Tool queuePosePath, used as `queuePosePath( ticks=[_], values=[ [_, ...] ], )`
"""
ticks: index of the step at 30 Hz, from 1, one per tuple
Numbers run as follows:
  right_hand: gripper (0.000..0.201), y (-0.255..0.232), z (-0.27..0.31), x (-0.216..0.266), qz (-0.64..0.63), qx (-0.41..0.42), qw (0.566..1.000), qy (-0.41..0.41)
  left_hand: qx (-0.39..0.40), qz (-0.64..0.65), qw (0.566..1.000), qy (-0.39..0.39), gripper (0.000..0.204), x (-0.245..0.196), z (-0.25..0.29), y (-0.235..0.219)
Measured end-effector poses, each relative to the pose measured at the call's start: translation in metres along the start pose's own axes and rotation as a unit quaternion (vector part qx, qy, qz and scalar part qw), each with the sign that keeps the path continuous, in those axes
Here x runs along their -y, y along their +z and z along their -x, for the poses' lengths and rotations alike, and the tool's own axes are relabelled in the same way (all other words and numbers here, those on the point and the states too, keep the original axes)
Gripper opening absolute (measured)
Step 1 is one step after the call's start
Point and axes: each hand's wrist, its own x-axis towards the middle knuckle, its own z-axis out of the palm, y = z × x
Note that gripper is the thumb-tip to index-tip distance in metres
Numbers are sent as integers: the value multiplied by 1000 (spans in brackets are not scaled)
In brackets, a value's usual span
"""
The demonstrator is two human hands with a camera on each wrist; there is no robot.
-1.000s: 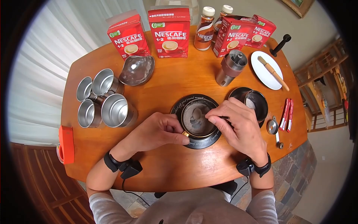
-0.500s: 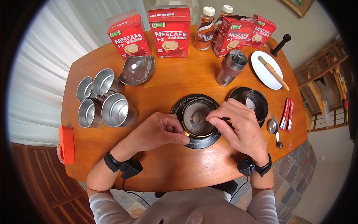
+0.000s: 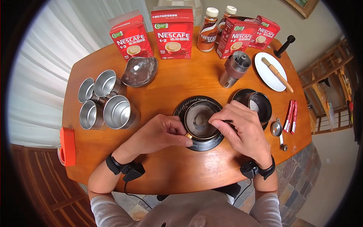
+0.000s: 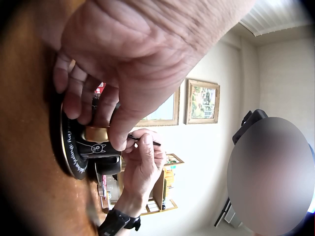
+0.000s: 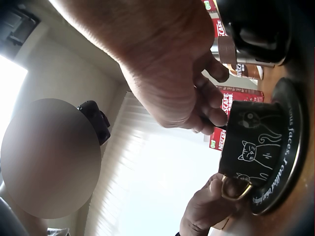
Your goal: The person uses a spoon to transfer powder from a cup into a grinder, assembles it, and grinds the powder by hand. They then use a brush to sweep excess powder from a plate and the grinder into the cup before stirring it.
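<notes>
A black cup (image 5: 251, 142) with white cat drawings stands on a black saucer (image 3: 207, 145) lettered in white. My left hand (image 3: 166, 130) pinches the cup's gold handle (image 4: 96, 133) between thumb and fingers. Over the cup's right rim, my right hand (image 3: 242, 126) pinches a thin dark spoon (image 4: 155, 143) by its handle; the lower end is hidden in the cup. Greyish, frothy liquid (image 3: 200, 117) shows inside, with a darker ring in its middle.
Right of the cup stand a second black cup (image 3: 266, 108), a coffee grinder (image 3: 234, 70), a metal scoop (image 3: 276, 128), red sachets (image 3: 289, 115) and a white plate (image 3: 264, 77) bearing a brush (image 3: 278, 73). Metal cups (image 3: 117, 111) and a dark dish (image 3: 140, 72) lie left; red boxes (image 3: 173, 38) stand behind.
The pale patch on the liquid has turned into a darker ring. My right fingers have shifted very slightly at the rim; my left hand keeps its place on the handle.
</notes>
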Motion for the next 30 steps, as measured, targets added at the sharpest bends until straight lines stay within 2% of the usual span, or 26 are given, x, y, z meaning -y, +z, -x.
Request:
queuePosePath(
  ticks=[30],
  values=[
    [7,-1,0,2,-5,6,1000,5,4,18,1000,4,19,1,0,0]
  ],
)
